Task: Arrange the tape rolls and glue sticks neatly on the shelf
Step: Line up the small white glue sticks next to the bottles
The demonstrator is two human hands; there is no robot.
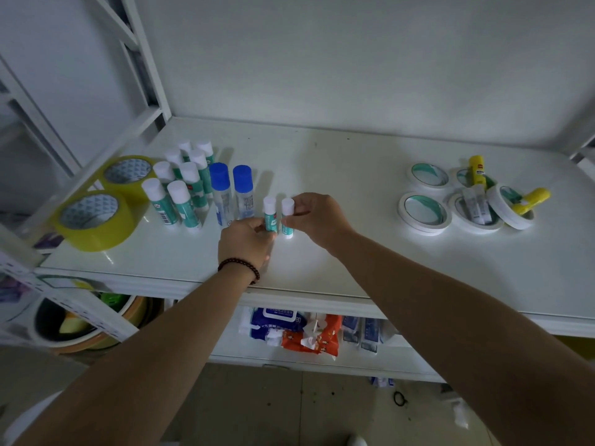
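Observation:
Two small teal glue sticks with white caps stand upright mid-shelf. My left hand [246, 241] pinches the base of the left glue stick [269, 211]; my right hand [317, 217] grips the right glue stick [287, 220]. Just left of them stand two blue-capped glue bottles [221, 188], then a cluster of several teal glue sticks [180, 188]. Two yellow tape rolls [96, 220] lie at the left end. On the right lie several white double-sided tape rolls [424, 211], with two yellow glue sticks [476, 170] on them.
The white shelf board [354, 175] backs onto a white wall, with metal uprights [141, 59] at the left. A lower shelf holds wipe packets [277, 326] and snack bags. Bowls [80, 326] sit at the lower left.

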